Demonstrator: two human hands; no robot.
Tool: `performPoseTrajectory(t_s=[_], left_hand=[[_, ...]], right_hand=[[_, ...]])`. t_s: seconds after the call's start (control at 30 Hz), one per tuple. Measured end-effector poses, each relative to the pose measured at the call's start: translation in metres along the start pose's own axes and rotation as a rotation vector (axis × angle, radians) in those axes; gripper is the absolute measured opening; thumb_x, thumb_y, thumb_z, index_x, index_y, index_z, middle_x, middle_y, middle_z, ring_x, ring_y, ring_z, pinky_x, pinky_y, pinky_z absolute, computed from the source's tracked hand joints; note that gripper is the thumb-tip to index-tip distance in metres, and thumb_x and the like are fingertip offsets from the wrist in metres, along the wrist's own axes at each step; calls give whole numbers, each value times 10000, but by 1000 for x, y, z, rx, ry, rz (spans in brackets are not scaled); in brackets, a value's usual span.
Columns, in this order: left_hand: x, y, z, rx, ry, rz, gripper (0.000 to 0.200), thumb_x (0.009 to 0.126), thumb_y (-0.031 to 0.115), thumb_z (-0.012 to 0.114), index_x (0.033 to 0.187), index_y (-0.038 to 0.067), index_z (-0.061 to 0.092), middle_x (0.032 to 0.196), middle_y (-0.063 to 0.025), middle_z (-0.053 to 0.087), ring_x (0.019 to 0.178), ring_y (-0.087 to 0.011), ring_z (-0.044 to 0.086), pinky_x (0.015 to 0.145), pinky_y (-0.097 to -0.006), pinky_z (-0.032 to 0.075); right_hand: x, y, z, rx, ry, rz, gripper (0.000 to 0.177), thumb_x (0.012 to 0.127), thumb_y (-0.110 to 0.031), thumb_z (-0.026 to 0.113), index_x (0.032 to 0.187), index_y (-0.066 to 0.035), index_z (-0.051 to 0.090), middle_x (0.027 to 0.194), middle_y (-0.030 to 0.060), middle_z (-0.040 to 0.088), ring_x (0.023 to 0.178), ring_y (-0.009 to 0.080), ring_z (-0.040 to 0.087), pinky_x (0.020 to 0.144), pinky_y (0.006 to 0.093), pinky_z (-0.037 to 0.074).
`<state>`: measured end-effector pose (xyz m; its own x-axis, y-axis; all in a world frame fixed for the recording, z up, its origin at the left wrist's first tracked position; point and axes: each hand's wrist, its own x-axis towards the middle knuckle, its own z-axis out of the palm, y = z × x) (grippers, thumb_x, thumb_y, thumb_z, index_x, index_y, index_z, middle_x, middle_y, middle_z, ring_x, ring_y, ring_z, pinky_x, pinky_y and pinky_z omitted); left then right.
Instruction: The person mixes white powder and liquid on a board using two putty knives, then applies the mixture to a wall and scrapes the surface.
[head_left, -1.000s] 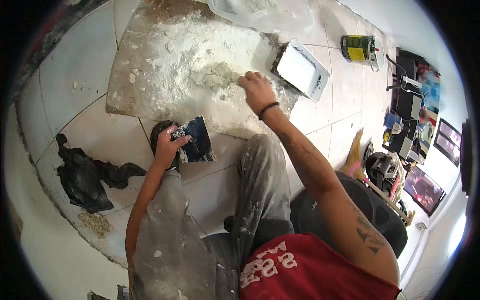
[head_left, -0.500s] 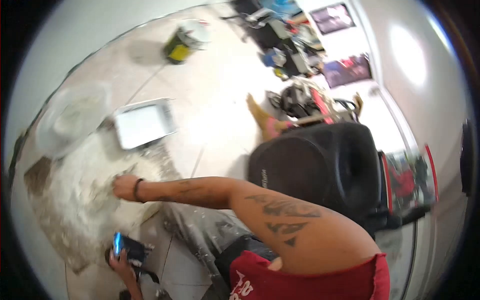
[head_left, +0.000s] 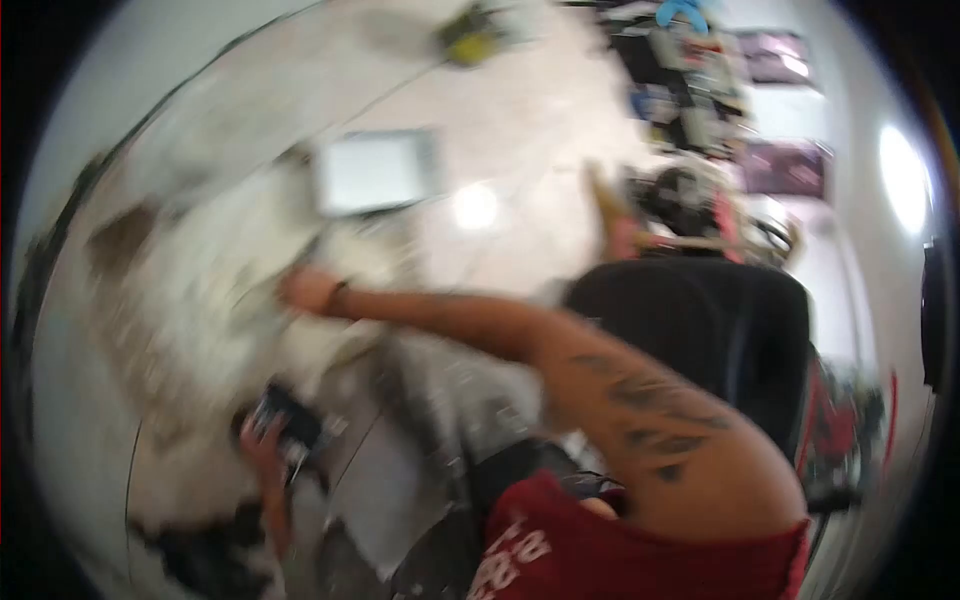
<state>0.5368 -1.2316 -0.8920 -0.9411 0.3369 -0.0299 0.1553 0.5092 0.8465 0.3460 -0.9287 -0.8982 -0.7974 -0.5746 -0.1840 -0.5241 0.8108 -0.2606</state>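
Observation:
My right hand (head_left: 308,290), with a dark band at the wrist, reaches over a pale, powdery heap (head_left: 225,270) spread on a dirty sheet or board on the floor. Its fingers look closed, but blur hides what they hold; a thin dark streak shows beside them. Just beyond it stands a shallow rectangular white tray (head_left: 375,172). My left hand is out of view. Below the heap, another person's hand (head_left: 265,440) grips a dark, phone-like device (head_left: 288,418).
A large black speaker (head_left: 690,320) stands right of my forearm. Farther off are a black-and-yellow bucket (head_left: 470,38) and cluttered items (head_left: 690,85) along the wall. A blurred, translucent tub (head_left: 215,130) sits at the upper left. My spattered grey trousers (head_left: 430,400) are below my forearm.
The view has swung, so the whole scene shifts right and mostly upward, with more blur. My right hand stays over the powder. The other person's device no longer shows its bright blue glow.

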Motion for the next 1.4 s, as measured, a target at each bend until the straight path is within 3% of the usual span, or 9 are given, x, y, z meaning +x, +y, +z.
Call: performPoseTrajectory(t_s=[0.07, 0.17, 0.6, 0.77, 0.8, 1.03, 1.17, 1.3, 1.4], left_hand=[[14, 37, -15, 299, 41, 73, 280, 814, 67, 614, 1094, 88, 627, 1116, -167, 529, 1050, -262, 511, 861, -353, 428], [46, 59, -21, -525, 66, -481, 251, 770, 163, 710, 854, -34, 579, 752, -12, 577, 710, -94, 509, 677, -245, 433], [58, 89, -37, -694, 134, -581, 152, 770, 66, 699, 820, -7, 576, 756, 5, 589, 684, -51, 513, 627, -216, 426], [54, 78, -31, -844, 100, -617, 146, 762, 55, 705, 823, -7, 589, 757, 8, 592, 687, -50, 523, 630, -211, 431], [55, 74, -28, -860, 96, -613, 145, 764, 53, 703, 828, -10, 590, 761, 7, 592, 691, -51, 525, 632, -212, 434], [45, 58, -17, -623, 120, -641, 282, 757, 94, 722, 925, -67, 564, 894, -52, 589, 804, -91, 540, 701, -218, 450], [49, 65, -20, -799, 120, -670, 341, 744, 105, 727, 960, -102, 563, 928, -75, 592, 826, -107, 535, 717, -232, 449], [48, 69, -12, -778, 290, -621, 223, 748, 83, 717, 872, -46, 584, 820, -12, 593, 726, -66, 518, 664, -215, 443], [58, 86, -36, -897, 84, -668, 295, 743, 83, 729, 932, -84, 576, 871, -49, 595, 794, -83, 524, 708, -219, 452]], right_hand=[[-9, 12, -35, -62, -119, -101, 153, 799, -133, 505, 861, -85, 636, 920, 108, 620, 924, 277, 575, 802, 417, 462], [17, -9, -139, 31, -113, -153, 164, 728, -31, 516, 853, -73, 612, 951, 111, 597, 946, 307, 557, 801, 402, 468], [20, -27, -116, -273, -65, -242, 148, 830, -83, 507, 911, -68, 629, 961, 121, 603, 905, 278, 593, 808, 376, 508], [41, -26, -156, -223, -379, -194, 148, 789, -29, 496, 874, -66, 612, 952, 95, 596, 930, 286, 575, 768, 398, 500], [45, -30, -164, -179, -158, -248, 145, 804, -84, 500, 839, -44, 635, 869, 120, 624, 883, 297, 614, 719, 391, 517], [37, -31, -155, -183, -380, -206, 168, 825, -92, 501, 858, -47, 660, 980, 113, 631, 919, 279, 619, 771, 383, 515], [65, -30, -168, -166, -143, -251, 126, 785, -76, 521, 787, -20, 634, 915, 132, 636, 877, 278, 626, 727, 377, 516], [34, -31, -138, -274, -263, -281, 169, 817, -114, 514, 851, -35, 660, 977, 132, 631, 961, 257, 605, 776, 378, 516], [58, -30, -164, -335, -457, -243, 149, 794, -85, 529, 816, -12, 657, 942, 153, 653, 885, 284, 642, 729, 389, 529]])
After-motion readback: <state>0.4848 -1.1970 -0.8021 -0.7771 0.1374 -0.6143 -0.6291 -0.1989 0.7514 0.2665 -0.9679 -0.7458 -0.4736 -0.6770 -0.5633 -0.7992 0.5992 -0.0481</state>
